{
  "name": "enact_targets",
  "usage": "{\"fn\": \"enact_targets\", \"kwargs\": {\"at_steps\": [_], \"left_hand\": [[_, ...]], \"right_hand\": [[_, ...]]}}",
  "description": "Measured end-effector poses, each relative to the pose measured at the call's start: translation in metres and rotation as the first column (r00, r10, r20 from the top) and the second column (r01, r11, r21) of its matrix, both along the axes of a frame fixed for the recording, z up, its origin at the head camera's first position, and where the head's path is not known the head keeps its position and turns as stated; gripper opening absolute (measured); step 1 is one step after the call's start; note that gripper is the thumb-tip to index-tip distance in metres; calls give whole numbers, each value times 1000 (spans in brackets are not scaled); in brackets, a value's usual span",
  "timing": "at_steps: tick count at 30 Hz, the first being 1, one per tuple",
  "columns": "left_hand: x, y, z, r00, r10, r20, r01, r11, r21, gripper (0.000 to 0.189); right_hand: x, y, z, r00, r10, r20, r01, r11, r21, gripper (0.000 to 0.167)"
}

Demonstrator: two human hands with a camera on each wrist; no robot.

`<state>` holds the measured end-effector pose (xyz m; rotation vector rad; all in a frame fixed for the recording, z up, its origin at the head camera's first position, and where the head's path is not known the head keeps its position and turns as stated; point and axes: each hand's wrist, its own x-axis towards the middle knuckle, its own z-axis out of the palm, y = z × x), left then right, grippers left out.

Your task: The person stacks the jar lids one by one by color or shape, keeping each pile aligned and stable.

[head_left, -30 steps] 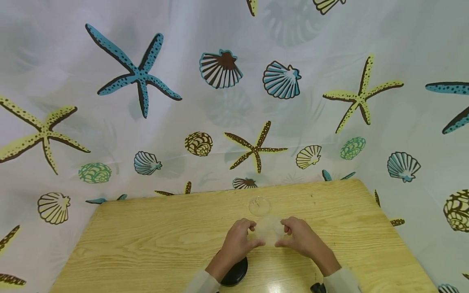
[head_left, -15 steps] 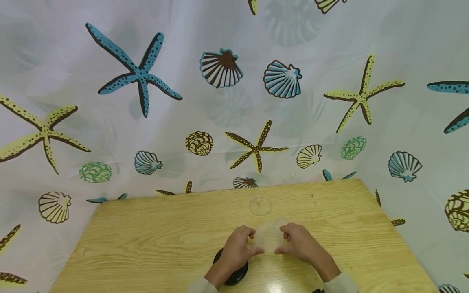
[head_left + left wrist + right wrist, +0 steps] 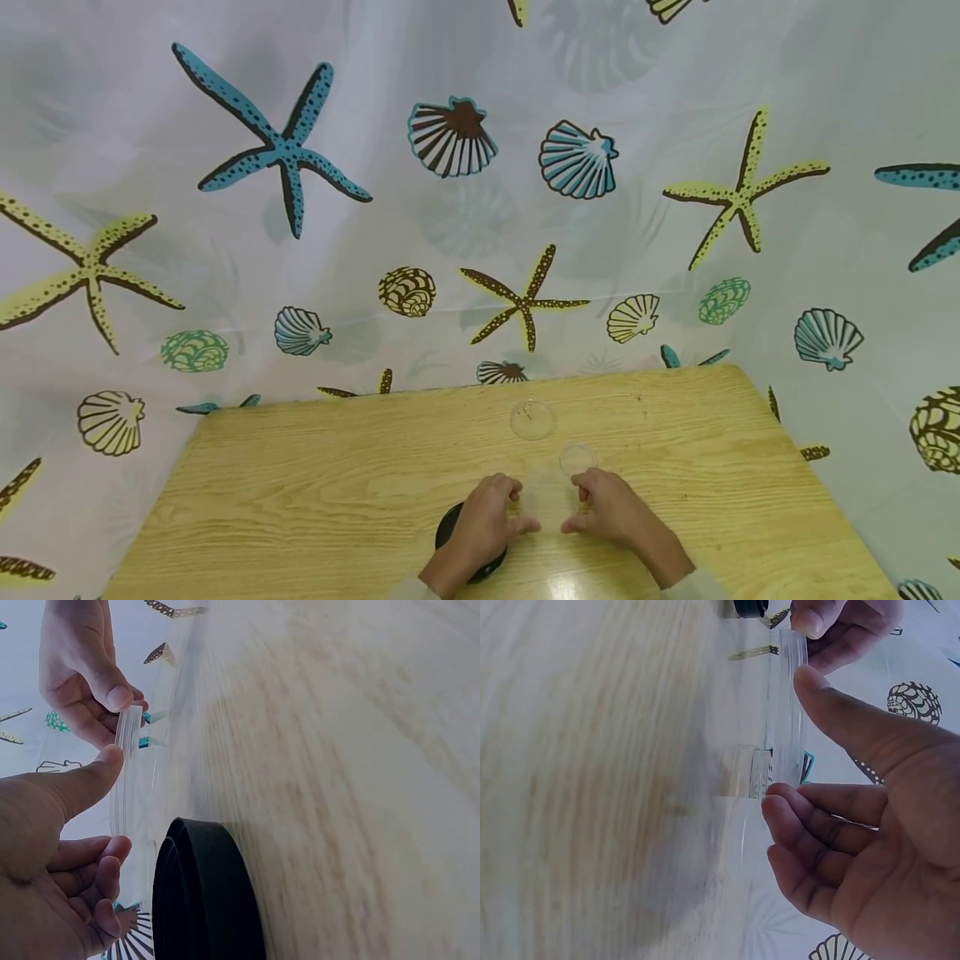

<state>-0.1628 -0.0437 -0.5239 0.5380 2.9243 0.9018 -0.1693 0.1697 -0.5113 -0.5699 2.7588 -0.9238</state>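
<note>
As fingers [image 3: 840, 802] curl, clear dish [image 3: 790, 712] between.

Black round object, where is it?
Low in the head view, the black round object lies on the wooden table, partly hidden by the left hand.

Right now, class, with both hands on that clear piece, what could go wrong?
The clear piece could slip, as the left hand and right hand hold it only by its edges. Moved forward, it might knock the small clear round item just beyond the right hand. The left hand could bump the black round object close by.
</note>
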Motion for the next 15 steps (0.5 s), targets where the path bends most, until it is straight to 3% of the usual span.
{"fn": "enact_targets", "kwargs": {"at_steps": [15], "left_hand": [[6, 6, -2, 996, -36, -76, 28, 994, -109, 48]], "right_hand": [[8, 0, -12, 1000, -15, 8, 15, 1000, 0, 40]]}}
